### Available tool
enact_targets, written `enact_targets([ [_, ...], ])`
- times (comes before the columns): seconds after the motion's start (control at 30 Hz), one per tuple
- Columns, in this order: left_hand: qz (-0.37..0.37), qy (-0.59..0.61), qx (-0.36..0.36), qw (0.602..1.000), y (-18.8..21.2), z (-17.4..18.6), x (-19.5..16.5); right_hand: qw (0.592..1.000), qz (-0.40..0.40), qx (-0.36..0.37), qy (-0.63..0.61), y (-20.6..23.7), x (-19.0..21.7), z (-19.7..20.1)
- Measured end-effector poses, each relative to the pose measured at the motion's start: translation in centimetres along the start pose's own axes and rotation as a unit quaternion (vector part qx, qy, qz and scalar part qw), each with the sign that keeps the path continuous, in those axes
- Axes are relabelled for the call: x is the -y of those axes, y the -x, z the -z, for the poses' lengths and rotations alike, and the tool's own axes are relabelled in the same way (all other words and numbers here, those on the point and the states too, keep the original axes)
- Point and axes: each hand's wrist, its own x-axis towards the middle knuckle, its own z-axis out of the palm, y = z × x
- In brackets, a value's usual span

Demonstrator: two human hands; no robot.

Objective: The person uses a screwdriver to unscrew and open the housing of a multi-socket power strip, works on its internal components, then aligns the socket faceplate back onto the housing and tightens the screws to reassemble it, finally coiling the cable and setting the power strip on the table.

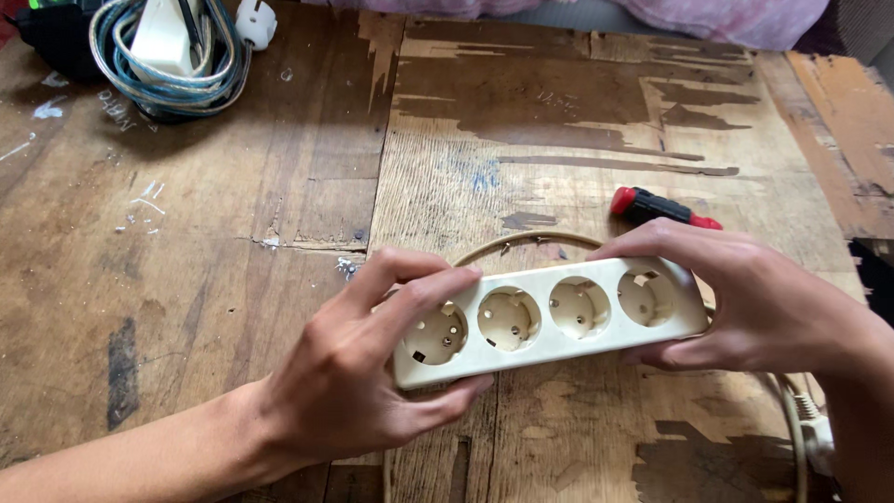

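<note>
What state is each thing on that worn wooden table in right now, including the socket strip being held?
power strip: cream, four sockets all empty, held above the table, slightly tilted.
left hand: gripping the strip's left end.
right hand: gripping the strip's right end.
beige cable: loose, curving behind the strip.
screwdriver: red and black, lying untouched on the table.
coiled cable: bundled, lying at the far left corner.
table: veneer peeling, scratched.
</note>
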Motion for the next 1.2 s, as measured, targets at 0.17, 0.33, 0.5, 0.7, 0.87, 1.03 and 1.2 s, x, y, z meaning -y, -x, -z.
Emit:
enact_targets([
  [0.17, 0.021, 0.018, 0.034, 0.999, 0.49, -0.34, 0.12, 0.999, -0.030, 0.028, 0.003, 0.04, -0.12, -0.57],
  [0.33, 0.024, 0.021, 0.044, 0.999, 0.54, -0.11, 0.11, 0.996, -0.068, 0.043, 0.035, -0.13, -0.15, -0.77],
  [0.5, 0.028, 0.029, 0.054, 0.998, 0.40, 0.00, 0.20, 0.995, -0.077, 0.050, 0.043, -0.22, 0.09, -0.77],
  [0.7, 0.024, 0.029, 0.054, 0.998, 0.46, 0.02, 0.23, 0.988, -0.128, 0.067, 0.051, -0.24, 0.37, -0.83],
  [0.87, 0.003, 0.029, 0.065, 0.997, 0.59, 0.04, 0.22, 0.997, -0.056, 0.041, 0.026, -0.29, 0.31, -0.77],
  [1.03, 0.006, 0.041, 0.084, 0.996, 0.67, 0.09, 0.31, 0.996, -0.070, 0.048, 0.037, -0.23, 0.39, -0.90],
  [1.2, -0.010, 0.054, 0.088, 0.995, 0.68, 0.40, 0.33, 0.998, -0.033, 0.041, 0.027, -0.25, 0.82, -0.99],
])
